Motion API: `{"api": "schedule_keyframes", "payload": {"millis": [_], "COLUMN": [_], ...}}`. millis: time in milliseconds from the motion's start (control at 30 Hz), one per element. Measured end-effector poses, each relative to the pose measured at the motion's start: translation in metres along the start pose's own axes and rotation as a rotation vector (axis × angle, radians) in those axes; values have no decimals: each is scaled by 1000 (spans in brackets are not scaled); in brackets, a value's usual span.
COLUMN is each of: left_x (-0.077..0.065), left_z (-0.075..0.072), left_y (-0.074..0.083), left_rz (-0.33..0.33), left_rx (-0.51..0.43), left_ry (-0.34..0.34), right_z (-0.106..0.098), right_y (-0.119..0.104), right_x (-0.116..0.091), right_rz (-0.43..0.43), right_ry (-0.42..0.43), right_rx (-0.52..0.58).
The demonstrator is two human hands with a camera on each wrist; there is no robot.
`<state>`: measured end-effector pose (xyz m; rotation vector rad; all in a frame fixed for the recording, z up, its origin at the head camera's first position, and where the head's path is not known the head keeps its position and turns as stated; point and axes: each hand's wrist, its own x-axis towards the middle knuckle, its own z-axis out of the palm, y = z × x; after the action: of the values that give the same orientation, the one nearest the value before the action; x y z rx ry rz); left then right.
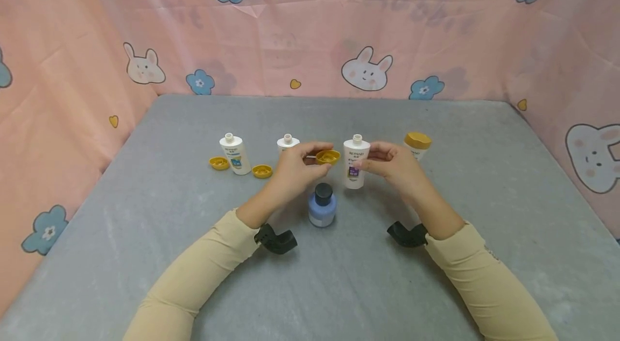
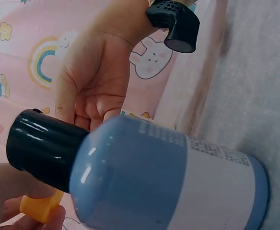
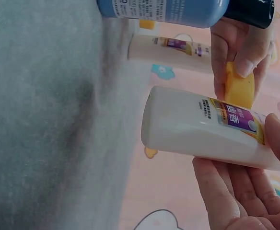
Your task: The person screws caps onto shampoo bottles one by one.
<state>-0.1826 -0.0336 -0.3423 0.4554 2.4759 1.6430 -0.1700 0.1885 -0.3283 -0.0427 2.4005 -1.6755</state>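
My left hand (image 1: pixel 290 171) pinches a yellow flip-top cap (image 1: pixel 328 157), its hollow inside visible in the head view. Just to the right, a white bottle (image 1: pixel 352 179) with a bare neck is gripped by my right hand (image 1: pixel 399 169), thumb on the front and fingers behind. In the right wrist view this bottle (image 3: pixel 178 120) has its base off the table, and the cap (image 3: pixel 239 86) is close beside it. A blue bottle (image 1: pixel 322 212) with a black cap stands on the table in front of both hands.
On the grey table (image 1: pixel 339 287), an uncapped white bottle (image 1: pixel 234 155) stands left between two loose yellow caps (image 1: pixel 219 163). Another uncapped bottle (image 1: pixel 288 142) is partly behind my left hand. A yellow-capped bottle (image 1: pixel 417 142) stands behind my right hand. A patterned pink cloth (image 1: pixel 290 34) hangs behind.
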Motion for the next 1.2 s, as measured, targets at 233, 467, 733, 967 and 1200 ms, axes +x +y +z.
{"api": "schedule_keyframes", "payload": {"millis": [233, 467, 733, 967, 1200], "left_x": [-1, -2, -4, -6, -9], "left_z": [-4, -11, -16, -19, -22], "left_y": [6, 10, 19, 23, 25], "left_rz": [-6, 35, -29, -14, 4], "left_rx": [-44, -88, -191, -247, -318], "left_ry": [-8, 9, 17, 2, -38], "right_z": [-2, -4, -6, -8, -10], "right_y": [-4, -10, -13, -15, -17], "right_x": [-4, -9, -12, -16, -18], "right_rz": [-18, -40, -64, -148, -190], "right_ry": [-2, 20, 24, 9, 49], "right_rx": [-14, -37, -50, -85, -136]}}
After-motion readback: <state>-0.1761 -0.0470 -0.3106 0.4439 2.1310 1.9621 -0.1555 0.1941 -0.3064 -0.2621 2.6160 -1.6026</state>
